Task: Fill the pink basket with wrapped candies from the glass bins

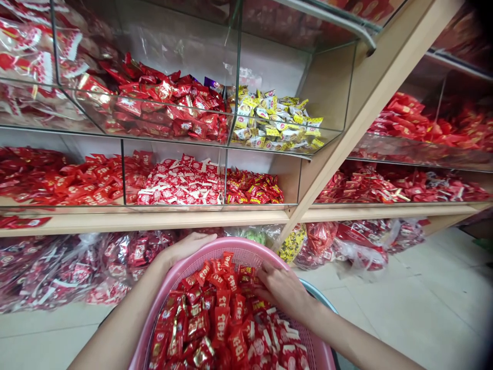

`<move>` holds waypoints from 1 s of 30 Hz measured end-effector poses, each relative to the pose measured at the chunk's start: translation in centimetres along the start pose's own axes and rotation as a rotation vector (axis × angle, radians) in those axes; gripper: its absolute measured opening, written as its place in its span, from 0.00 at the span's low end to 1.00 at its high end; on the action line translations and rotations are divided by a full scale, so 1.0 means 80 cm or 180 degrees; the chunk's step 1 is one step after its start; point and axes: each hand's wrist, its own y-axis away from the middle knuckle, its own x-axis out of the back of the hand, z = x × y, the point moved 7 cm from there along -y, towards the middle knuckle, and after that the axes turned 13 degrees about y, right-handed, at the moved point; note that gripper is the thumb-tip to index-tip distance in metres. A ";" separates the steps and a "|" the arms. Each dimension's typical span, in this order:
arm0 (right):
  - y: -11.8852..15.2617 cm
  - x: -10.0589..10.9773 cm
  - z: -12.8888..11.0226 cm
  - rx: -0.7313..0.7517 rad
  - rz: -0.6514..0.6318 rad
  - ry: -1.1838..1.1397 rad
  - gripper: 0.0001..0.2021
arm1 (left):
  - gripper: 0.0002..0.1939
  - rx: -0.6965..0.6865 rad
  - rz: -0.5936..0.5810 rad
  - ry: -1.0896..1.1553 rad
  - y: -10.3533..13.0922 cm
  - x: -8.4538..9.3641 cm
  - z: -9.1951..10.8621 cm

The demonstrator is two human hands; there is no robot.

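Note:
A pink plastic basket with perforated walls is full of wrapped candies, mostly red, some with gold or white on the wrappers. My left hand grips the basket's far left rim, its fingers lying along the edge. Inside the basket, on the right, my right hand has its fingers bent down onto small red candies with yellow lettering. Its fingertips are partly hidden among the wrappers. Below the basket's right side, the blue rim of another container shows.
Ahead stands a wooden shelf with clear-walled bins of candies, including yellow-and-white ones and red-and-white ones. Bulging plastic bags of candy lie on the floor beneath it. A slanting wooden post divides the shelving. Pale tiles cover the floor.

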 end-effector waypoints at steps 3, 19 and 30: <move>0.007 -0.011 -0.010 0.0165 -0.0077 -0.0002 0.14 | 0.23 0.0039 0.0017 -0.0045 0.000 0.000 -0.001; -0.011 0.062 0.011 0.0201 0.0863 -0.0529 0.08 | 0.28 0.0103 0.0042 0.0126 -0.002 0.002 -0.010; -0.147 0.158 0.165 -0.0201 0.1156 -0.0958 0.11 | 0.26 0.0027 -0.0077 -0.0004 -0.001 -0.010 0.003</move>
